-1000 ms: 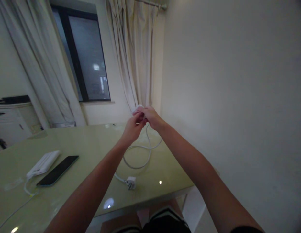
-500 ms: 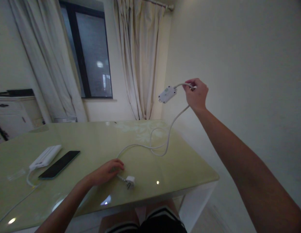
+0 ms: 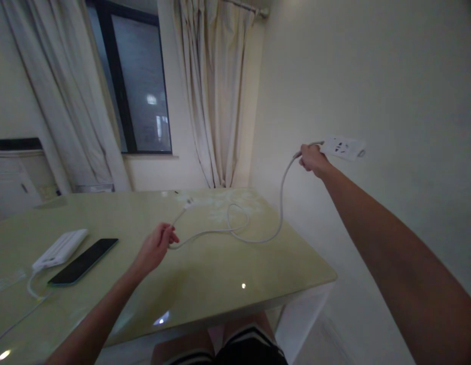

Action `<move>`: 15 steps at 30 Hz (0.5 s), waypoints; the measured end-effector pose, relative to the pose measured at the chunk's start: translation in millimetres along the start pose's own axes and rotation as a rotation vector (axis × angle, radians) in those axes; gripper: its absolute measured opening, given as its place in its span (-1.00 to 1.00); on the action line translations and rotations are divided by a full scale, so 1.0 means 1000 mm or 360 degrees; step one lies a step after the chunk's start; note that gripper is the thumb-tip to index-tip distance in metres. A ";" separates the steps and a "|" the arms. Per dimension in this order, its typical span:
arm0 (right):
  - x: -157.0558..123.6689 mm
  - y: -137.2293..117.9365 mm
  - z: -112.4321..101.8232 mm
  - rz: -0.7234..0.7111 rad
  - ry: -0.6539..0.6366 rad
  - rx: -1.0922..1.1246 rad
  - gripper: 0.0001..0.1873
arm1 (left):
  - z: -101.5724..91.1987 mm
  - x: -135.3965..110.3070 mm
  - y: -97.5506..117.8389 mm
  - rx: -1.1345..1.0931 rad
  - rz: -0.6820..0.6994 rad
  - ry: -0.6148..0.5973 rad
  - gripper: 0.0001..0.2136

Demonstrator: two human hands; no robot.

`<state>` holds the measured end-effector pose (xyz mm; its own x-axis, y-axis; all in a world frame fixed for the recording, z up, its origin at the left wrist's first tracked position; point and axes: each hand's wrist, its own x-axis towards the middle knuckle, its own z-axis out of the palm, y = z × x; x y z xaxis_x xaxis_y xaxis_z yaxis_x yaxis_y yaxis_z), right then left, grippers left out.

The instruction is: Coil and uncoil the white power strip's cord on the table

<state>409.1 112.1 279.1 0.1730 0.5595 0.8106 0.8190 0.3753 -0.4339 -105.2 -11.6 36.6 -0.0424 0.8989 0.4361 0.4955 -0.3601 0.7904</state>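
My right hand (image 3: 312, 158) is raised at the right, its fingers closed on the white cable (image 3: 282, 195) close to the socket end. From that grip a white power strip (image 3: 344, 148) sticks out to the right, its socket holes showing. The cable hangs down to the table and makes a loop there. Over the table, my left hand (image 3: 159, 243) pinches the cable near its other end. The white plug (image 3: 189, 204) points up and away beyond those fingers.
On the left of the glossy pale green table (image 3: 205, 268) lie a white power bank (image 3: 61, 248) with a lead and a black phone (image 3: 83, 262). A wall (image 3: 372, 91) rises at the right. Curtains (image 3: 216, 91) and a window (image 3: 142, 81) stand behind.
The power strip has swung from the left of my right hand to its right. My left hand has lifted the plug end, which now points away from me.
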 end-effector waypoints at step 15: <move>0.017 -0.094 0.049 -0.0600 0.0335 0.0472 -0.47 | -0.030 0.134 0.096 -0.0743 0.0791 0.1336 -0.88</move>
<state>307.8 122.7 314.7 0.0272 0.1958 0.9803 0.6608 0.7323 -0.1646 -89.3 67.1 184.3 -0.5966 0.2322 0.7682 0.2490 -0.8564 0.4523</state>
